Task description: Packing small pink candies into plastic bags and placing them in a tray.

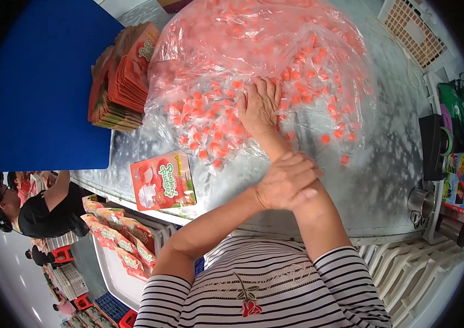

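A large clear plastic bag [297, 49] full of small orange-red wrapped candies lies on a grey metal table [385, 164]. My right hand [258, 106] lies flat on the near part of the bag with its fingers apart and holds nothing. My left hand [286, 181] is laid across my right forearm just below the wrist, its fingers curled over it. Both arms come out of striped sleeves at the lower edge.
A stack of red pouches [125, 79] stands left of the bag, beside a blue board [40, 82]. One red pouch [163, 180] lies at the table's near edge. More pouches fill a white tub [117, 243] below. A person in black [46, 210] works at left. Metal cups [420, 202] stand right.
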The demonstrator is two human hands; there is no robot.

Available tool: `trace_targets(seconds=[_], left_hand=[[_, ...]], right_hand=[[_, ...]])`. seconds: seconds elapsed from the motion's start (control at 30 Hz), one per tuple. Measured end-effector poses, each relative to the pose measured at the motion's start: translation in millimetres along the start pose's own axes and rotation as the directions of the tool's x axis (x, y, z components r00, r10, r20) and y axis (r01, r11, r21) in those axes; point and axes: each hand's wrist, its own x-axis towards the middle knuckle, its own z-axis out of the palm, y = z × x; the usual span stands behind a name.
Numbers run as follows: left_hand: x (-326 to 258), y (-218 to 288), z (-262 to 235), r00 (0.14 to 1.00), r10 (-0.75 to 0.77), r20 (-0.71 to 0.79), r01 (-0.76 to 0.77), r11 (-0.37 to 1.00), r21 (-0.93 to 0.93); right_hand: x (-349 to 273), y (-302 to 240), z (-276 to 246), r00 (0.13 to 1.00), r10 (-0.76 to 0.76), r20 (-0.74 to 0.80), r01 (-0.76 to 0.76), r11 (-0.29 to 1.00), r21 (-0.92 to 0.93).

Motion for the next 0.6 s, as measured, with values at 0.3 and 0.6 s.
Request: trace_targets(seconds=[0.3,0.6], left_hand=[[-14.0,-43.6,-18.9,0.974,-0.214,-0.078,0.223,0.966,0.132],[-14.1,-36.1,-11.7,0.959,-0.262,-0.112,0.273,0.957,0.102]], right_hand=[[-1.0,-2.9,2.4,0.999,-0.032,-0.016,0.032,0.999,-0.009],[-4.3,2.4,-1.9,0.999,-0.028,0.045,0.029,0.999,-0.025]])
